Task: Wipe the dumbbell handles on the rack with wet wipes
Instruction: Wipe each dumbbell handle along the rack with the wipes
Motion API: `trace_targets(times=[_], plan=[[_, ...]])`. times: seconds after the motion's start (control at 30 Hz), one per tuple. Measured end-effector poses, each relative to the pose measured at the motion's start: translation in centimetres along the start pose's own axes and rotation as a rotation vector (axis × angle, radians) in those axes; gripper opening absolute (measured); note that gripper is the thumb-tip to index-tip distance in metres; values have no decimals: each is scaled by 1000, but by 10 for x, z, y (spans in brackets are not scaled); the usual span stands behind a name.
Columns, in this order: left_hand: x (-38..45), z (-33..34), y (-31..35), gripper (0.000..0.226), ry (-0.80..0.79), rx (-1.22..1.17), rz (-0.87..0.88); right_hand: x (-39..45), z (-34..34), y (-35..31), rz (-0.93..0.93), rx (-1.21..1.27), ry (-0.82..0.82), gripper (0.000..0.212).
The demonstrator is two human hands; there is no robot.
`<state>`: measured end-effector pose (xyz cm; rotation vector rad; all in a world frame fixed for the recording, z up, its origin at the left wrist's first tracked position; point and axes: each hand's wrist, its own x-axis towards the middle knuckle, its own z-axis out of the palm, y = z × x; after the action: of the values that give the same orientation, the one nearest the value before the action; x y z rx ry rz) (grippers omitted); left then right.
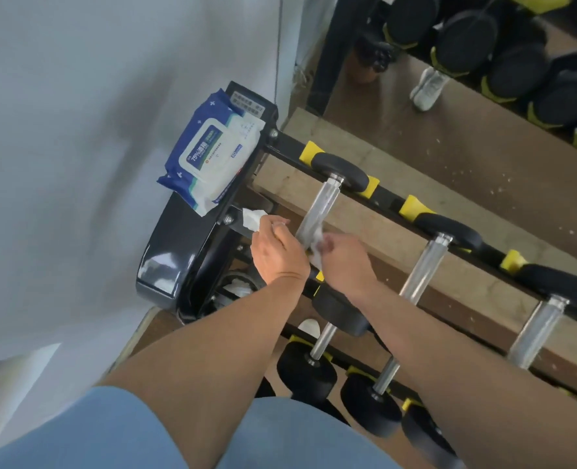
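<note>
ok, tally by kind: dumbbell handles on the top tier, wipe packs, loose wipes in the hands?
Top-tier handles: 4
Wipe packs: 1
Loose wipes: 2, one in the left hand at, one in the right hand against the first handle
Total: 7

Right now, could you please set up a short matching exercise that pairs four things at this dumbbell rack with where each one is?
Things:
1. wet wipes pack
2. left hand
3. right hand
4. white shoe

Places:
A. reflected in the mirror
B. at the leftmost top-row dumbbell handle, holding a wipe against it
C. lying on the rack's black end panel
D. left of that handle, pinching a crumpled wipe

Pairs: 1-C, 2-D, 3-B, 4-A
</note>
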<state>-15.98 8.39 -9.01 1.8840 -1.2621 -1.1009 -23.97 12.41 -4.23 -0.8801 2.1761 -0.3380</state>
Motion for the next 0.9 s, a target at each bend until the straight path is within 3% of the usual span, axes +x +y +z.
trace_targets(times=[0.03,0.1,0.13,0.23,0.33,0.4,0.5,0.57,0.6,0.73,0.8,0.9], plan=[[1,-1,-1,35,-32,15,10,-6,1,3,-53,-187,-69,21],[5,-7,2,33,-124,64,-3,-11,0,1,-64,-266,-131,21],[7,-12,5,32,-188,85,-24,-11,-6,-3,17,-109,-91,22],[9,-33,7,34,-414,35,-69,14,-27,-11,314,561,254,18],[9,-65,-1,37,-485,-27,-55,29,-32,-30,360,715,375,25],[9,-79,-5,34,-512,-9,-73,27,-21,-40,287,510,350,21],[4,-94,-9,32,-591,48,-52,-1,-4,-38,161,-105,123,31],[-2,-103,-12,33,-635,72,-26,-24,2,-24,69,-236,-12,35],[-6,-107,-13,34,-649,81,-21,-37,2,-18,11,-207,-4,34],[-23,-125,-16,32,-552,32,-17,-78,-7,6,102,228,149,29],[-35,-133,-18,26,-482,-14,-6,-95,-13,20,250,689,220,28],[-59,-132,-16,23,-524,-49,15,-120,-29,42,344,1276,283,33]])
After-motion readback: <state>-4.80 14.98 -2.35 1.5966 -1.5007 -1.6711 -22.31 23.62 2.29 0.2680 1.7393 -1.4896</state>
